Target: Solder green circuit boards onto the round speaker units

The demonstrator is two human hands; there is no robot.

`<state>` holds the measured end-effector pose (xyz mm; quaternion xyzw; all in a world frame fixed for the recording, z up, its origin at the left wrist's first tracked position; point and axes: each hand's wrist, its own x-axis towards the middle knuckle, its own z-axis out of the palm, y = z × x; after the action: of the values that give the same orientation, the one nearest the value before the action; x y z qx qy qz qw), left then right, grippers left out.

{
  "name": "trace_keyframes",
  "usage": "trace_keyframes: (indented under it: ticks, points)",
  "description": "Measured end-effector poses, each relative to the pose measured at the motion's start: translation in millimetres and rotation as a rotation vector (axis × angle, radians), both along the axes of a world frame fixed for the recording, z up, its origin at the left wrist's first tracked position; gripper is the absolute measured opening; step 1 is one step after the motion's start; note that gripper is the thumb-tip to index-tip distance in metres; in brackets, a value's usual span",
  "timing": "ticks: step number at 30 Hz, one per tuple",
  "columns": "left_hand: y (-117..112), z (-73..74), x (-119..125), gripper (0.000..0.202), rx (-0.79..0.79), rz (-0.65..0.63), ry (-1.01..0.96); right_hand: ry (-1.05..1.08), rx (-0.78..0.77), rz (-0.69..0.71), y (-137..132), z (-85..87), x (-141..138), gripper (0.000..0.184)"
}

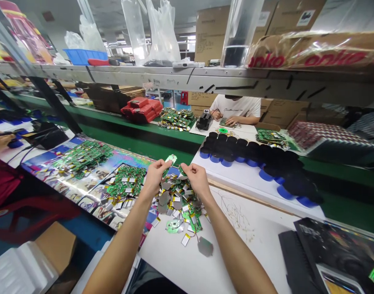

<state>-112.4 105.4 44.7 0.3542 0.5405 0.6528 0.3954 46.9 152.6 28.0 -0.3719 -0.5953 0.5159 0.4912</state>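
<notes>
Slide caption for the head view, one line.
Left hand and right hand pinch green boards over a pile of more boards.

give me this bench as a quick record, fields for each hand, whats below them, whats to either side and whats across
left hand: pinching a green circuit board
right hand: fingertips closed at a darker green piece, partly hidden
below hands: jumbled pile of boards and silver battery packs
left side: stacked green boards
right side: black-and-blue round parts in rows; thin loose wires nearer
across: co-worker in a white shirt, seated by more boards
</notes>
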Motion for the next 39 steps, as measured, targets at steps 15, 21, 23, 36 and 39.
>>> trace_keyframes:
  ticks: [15, 21, 23, 36, 39]
  points:
    - [-9, -16.6, 10, 0.053, -0.071, -0.065, 0.082, 0.031, -0.051, 0.027, 4, -15.4, -5, 0.063]
    - [0, -19.7, 6, 0.051, -0.085, 0.022, 0.131, -0.003, -0.013, -0.016, 8, -27.4, -8, 0.066]
    - [2, -23.8, 4, 0.050, -0.077, 0.018, 0.191, -0.012, -0.016, -0.009, 10, -29.5, -7, 0.065]
    - [3, -51.2, -3, 0.030, -0.105, -0.099, 0.813, -0.131, -0.003, 0.085, 16, -24.5, 3, 0.053]
    - [2, -48.4, -7, 0.032, -0.124, -0.059, 0.966, -0.201, 0.056, 0.099, 15, -23.7, 4, 0.046]
